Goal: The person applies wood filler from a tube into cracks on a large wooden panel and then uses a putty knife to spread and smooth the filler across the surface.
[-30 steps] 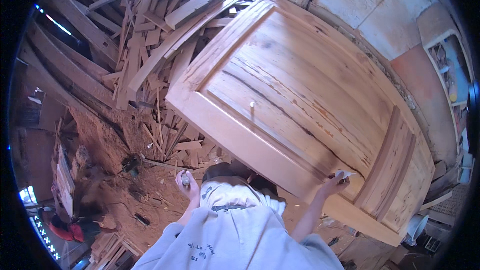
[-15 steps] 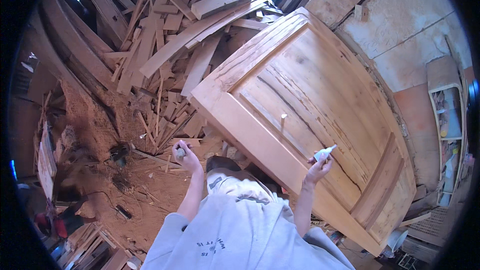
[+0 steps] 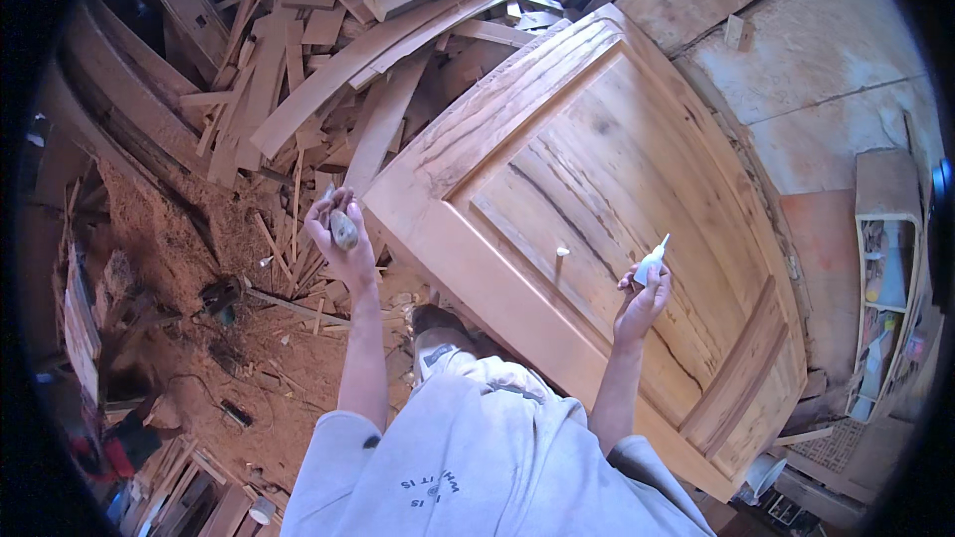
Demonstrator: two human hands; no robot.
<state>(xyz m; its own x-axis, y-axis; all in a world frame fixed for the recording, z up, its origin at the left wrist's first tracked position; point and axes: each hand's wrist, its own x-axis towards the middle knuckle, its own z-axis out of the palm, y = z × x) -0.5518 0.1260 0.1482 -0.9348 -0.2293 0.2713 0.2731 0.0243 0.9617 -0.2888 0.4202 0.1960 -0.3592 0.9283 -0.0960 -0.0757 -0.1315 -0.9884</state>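
My left hand (image 3: 341, 237) is closed around a tool with a rounded, brownish-grey handle end (image 3: 344, 230); the rest of it is hidden by my fingers, so I cannot tell its kind. It is held up beside the left corner of a large panelled wooden door (image 3: 507, 229). Over the door's near side, my right hand (image 3: 642, 300) grips a small white glue bottle (image 3: 651, 264), its thin nozzle pointing up and away. A small white piece (image 3: 562, 252), perhaps a cap, is on the door panel between my hands.
Offcuts and boards (image 3: 328, 50) lie heaped at the far left, with sawdust (image 3: 164, 239) on the ground. A shelf box (image 3: 885, 268) holding bottles stands at the right. Large stained sheets (image 3: 796, 70) lie beyond the door, and a white bucket (image 3: 761, 474) sits near its right end.
My left hand has risen forward and slightly left with its tool. The glue bottle in my right hand has tipped more upright and moved a little away from me.
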